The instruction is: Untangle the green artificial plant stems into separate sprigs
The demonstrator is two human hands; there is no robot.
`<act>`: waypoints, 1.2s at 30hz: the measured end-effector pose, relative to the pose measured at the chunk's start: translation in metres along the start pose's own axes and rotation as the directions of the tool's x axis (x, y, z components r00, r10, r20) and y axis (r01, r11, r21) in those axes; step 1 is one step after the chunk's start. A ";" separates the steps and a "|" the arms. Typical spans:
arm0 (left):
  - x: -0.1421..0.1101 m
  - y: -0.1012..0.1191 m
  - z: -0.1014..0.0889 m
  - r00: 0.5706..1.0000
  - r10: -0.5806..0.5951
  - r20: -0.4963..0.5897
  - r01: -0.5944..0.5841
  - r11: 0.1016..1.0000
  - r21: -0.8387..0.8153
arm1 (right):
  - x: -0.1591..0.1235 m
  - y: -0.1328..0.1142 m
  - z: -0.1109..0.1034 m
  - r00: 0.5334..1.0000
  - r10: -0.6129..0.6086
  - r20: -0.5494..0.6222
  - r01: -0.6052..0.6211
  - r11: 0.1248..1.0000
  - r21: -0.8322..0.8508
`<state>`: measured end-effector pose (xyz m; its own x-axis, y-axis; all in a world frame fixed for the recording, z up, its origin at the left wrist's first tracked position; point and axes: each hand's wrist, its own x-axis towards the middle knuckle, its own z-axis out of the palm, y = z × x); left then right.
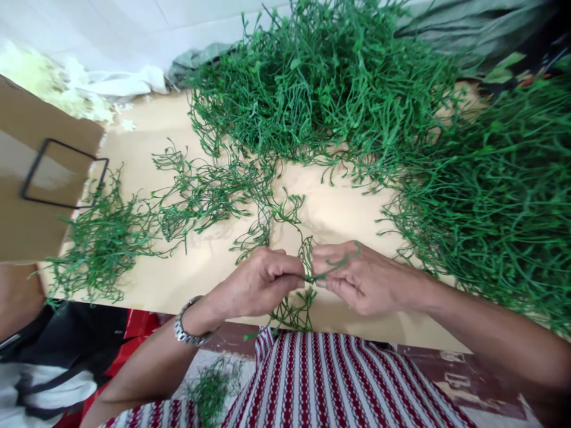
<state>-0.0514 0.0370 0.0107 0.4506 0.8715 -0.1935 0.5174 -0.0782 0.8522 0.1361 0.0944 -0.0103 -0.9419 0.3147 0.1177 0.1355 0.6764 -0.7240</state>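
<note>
Close together over the front of the tan work surface point(352, 223), my two hands pinch one small green plastic-looking plant sprig point(307, 252) between them. My left hand point(261, 282), with a metal watch on its wrist, is closed on the sprig from the left. Across from it, my right hand point(357, 276) is closed on the same sprig, and a thin stem lies over its fingers. Sprig ends hang below the hands toward the striped clothing. Just beyond lies a loose spread of similar sprigs point(209, 190). The fingertips partly hide the joint they grip.
A large heap of green sprigs point(321, 83) fills the back, and another heap point(504, 202) the right side. At left are a smaller pile point(104, 244), a cardboard piece point(40, 160) and a black wire frame point(33, 172). Pale yellow pieces point(40, 77) lie at the back left.
</note>
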 end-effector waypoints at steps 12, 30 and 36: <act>0.002 0.020 -0.003 0.951 0.253 0.176 -0.273 0.957 0.099 | -0.018 -0.012 -0.022 0.990 -0.093 0.104 0.094 0.996 -0.009; 0.013 0.005 0.000 0.982 0.153 0.111 -0.168 0.975 0.143 | -0.006 -0.004 -0.009 0.992 0.070 0.107 -0.084 0.987 0.139; 0.009 0.005 -0.001 0.921 0.294 0.254 -0.309 0.951 0.019 | -0.009 -0.001 -0.009 0.979 -0.119 0.168 0.076 0.967 0.244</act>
<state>-0.0459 0.0446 0.0133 0.7525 0.6566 -0.0510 0.3663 -0.3530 0.8609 0.1473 0.0970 -0.0043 -0.9894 0.1155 0.0876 -0.0156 0.5158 -0.8566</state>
